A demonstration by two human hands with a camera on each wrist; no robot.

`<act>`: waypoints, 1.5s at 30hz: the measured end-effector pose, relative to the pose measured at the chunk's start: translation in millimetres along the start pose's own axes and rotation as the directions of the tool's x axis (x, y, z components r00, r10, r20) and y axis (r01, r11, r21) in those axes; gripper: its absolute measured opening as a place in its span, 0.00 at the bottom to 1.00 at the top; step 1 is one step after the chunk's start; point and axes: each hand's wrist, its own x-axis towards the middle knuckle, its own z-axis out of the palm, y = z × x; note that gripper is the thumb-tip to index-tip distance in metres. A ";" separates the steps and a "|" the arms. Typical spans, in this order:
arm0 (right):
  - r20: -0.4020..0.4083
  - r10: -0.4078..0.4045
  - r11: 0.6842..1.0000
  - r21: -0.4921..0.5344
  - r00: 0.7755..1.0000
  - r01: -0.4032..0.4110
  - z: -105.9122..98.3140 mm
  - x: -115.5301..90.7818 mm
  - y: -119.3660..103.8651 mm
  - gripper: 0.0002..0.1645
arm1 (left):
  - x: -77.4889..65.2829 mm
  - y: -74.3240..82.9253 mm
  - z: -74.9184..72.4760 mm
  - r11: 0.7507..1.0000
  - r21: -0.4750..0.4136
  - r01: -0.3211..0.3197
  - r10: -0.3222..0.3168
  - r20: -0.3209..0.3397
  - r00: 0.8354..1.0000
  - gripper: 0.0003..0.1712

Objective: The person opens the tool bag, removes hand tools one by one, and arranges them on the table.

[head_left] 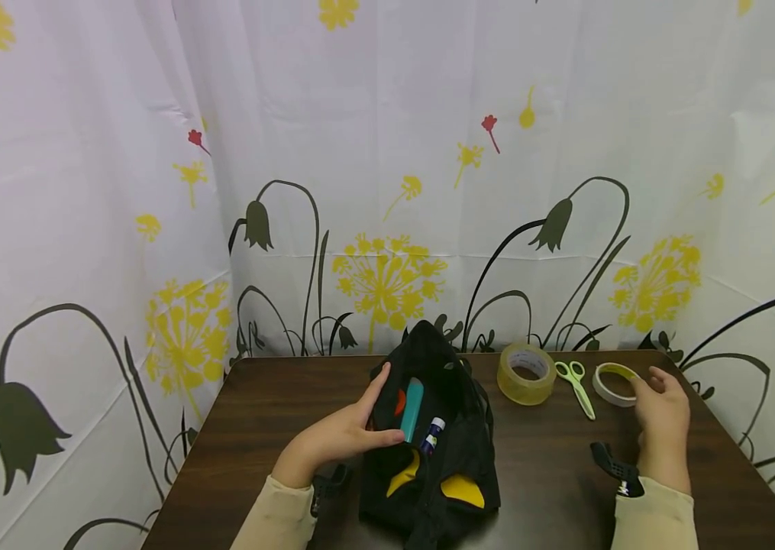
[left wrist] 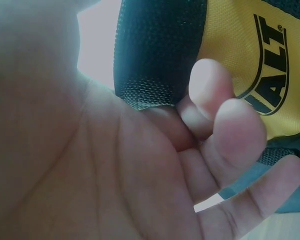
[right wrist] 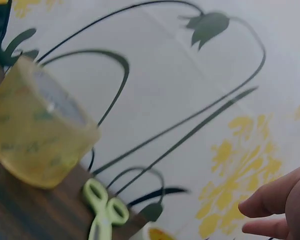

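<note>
A black tool bag (head_left: 469,458) with yellow panels stands on the table, its mouth gaping toward me. My left hand (head_left: 339,439) rests at the bag's left edge, index finger along the side and thumb spread over the opening. In the left wrist view the other fingers curve loosely before the bag's yellow lettered panel (left wrist: 275,60). A teal bar (head_left: 412,409), a small red-orange piece (head_left: 400,402) and a dark blue tube with a white cap (head_left: 433,435) lie inside. My right hand (head_left: 663,409) is beside a narrow tape roll (head_left: 600,389), fingers parted.
A wide roll of clear yellowish tape (head_left: 524,386) stands right of the bag. Between the two rolls lie light green scissors (head_left: 576,386). The dark wooden table (head_left: 250,443) ends at the back against a flower-printed curtain (head_left: 387,153).
</note>
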 end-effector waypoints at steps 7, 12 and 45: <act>0.064 -0.076 0.995 -0.062 0.995 0.080 3.4 -31.9 -38.8 0.38 | -3.3 1.8 -2.0 0.999 0.026 0.018 -0.018 0.010 1.000 0.70; 0.129 -0.188 0.982 0.002 0.974 0.190 16.2 -62.9 -72.4 0.35 | -4.2 3.6 -4.5 0.999 0.026 0.023 -0.023 0.004 1.000 0.69; 0.827 -0.332 0.902 0.137 0.454 0.409 157.6 -172.0 -118.2 0.24 | -7.8 -1.6 -11.3 0.998 -0.052 -0.021 0.024 0.050 0.998 0.70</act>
